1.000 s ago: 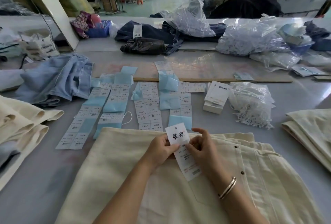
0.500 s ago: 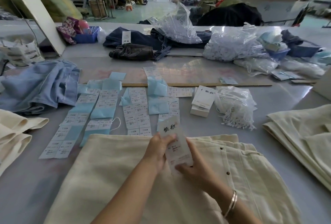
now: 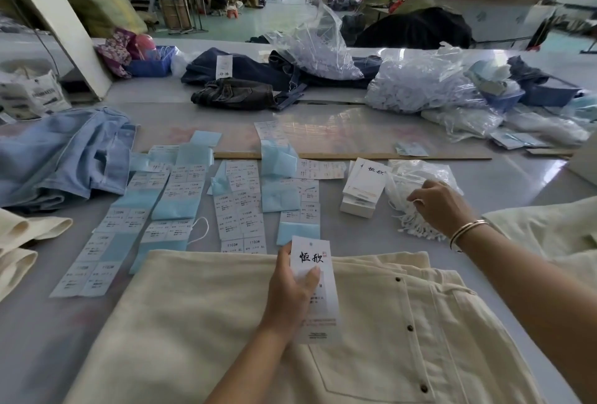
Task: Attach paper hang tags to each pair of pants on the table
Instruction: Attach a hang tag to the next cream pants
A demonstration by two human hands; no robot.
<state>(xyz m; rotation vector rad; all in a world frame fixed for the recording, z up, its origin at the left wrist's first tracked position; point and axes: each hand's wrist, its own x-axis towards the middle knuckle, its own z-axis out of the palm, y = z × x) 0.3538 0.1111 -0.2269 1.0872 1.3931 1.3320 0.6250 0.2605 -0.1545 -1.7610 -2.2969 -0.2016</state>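
A: Change since the earlier frame: the right hand (image 3: 436, 206) has let go of the tag (image 3: 315, 287) and is now reaching right, into the string bag (image 3: 420, 184). The left hand (image 3: 290, 290) is now holding the tag alone.

B: Finger state?

A: Left thumb is pressing the tag's face and the fingers are wrapping behind it, so it is clamping the tag upright over the cream pants (image 3: 355, 323). Right fingertips are curling together at the white strings (image 3: 416, 229); whether they are pinching one, I cannot tell.

B: Where is the tag sitting relative to the pants?

A: Above the waistband area, just left of the button fly, not attached. The pants are lying flat on the table (image 3: 517, 184), nearest the camera.

B: Containers?

A: The clear string bag is lying open just right of the tag stack (image 3: 363, 187), with looped strings spilling out toward the near side. Two big clear bags (image 3: 416, 87) at the far edge are holding white pieces, too small to identify. A blue bin (image 3: 150, 66) is sitting far left, contents unclear.

B: Counts?

A: One tag in hand, one stack of tags. Sticker sheets (image 3: 239, 203) are lying in about four columns; the exact number is unclear. One blue jeans pile (image 3: 64, 158) at left, dark jeans (image 3: 245, 80) at the far side, more cream pants at both edges.
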